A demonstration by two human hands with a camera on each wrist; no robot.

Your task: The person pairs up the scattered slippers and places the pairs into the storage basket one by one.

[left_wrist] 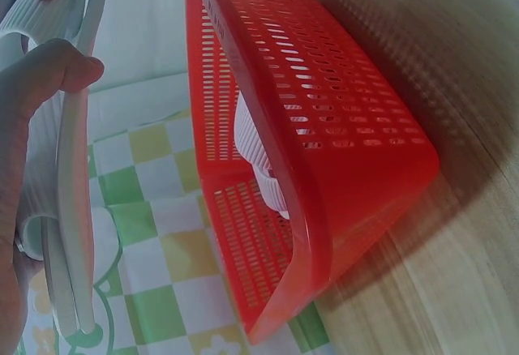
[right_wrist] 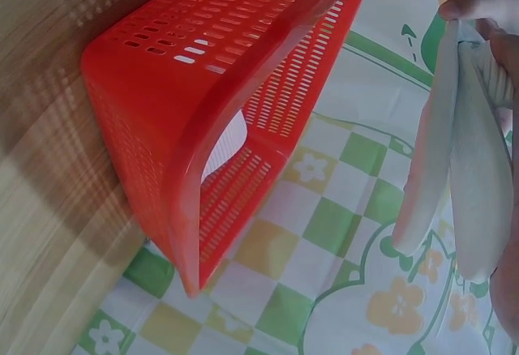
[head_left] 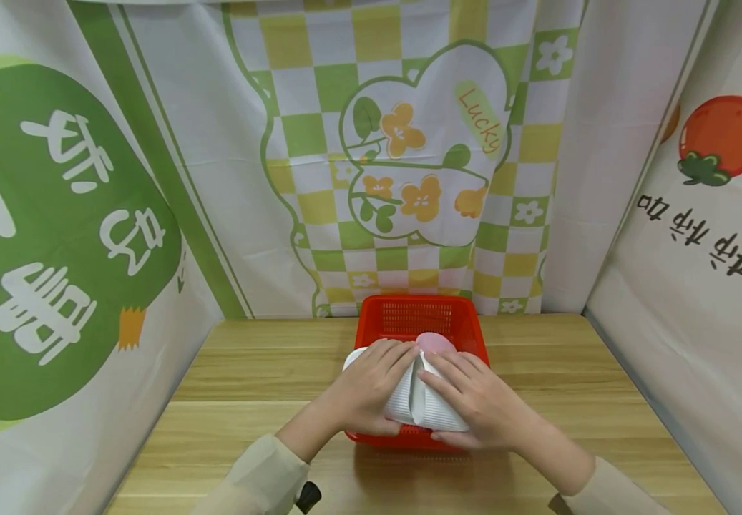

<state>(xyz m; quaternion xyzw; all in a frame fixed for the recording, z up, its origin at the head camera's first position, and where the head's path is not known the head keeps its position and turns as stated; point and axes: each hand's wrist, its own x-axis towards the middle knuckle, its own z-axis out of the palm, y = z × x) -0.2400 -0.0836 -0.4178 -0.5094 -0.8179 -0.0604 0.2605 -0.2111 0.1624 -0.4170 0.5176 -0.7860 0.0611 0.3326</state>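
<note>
Above the red basket [head_left: 380,325], both hands hold what looks like a pair of white slippers [head_left: 435,408] with ribbed uppers and flat soles. My left hand [head_left: 365,386] grips the left one, with its thumb pressed on the sole in the left wrist view. My right hand [head_left: 488,400] grips the right one. The two slippers [right_wrist: 480,177] stand side by side, soles close together in the right wrist view. A pink rounded end [head_left: 435,342] shows behind the fingers. Inside the basket, a white ribbed item [left_wrist: 251,132] is partly visible; its kind is hidden.
The basket has slotted walls and stands on a wooden table [head_left: 267,372], close to the checked cloth [head_left: 332,129] at the back. Printed cloth walls rise at the left [head_left: 36,236] and right [head_left: 692,300].
</note>
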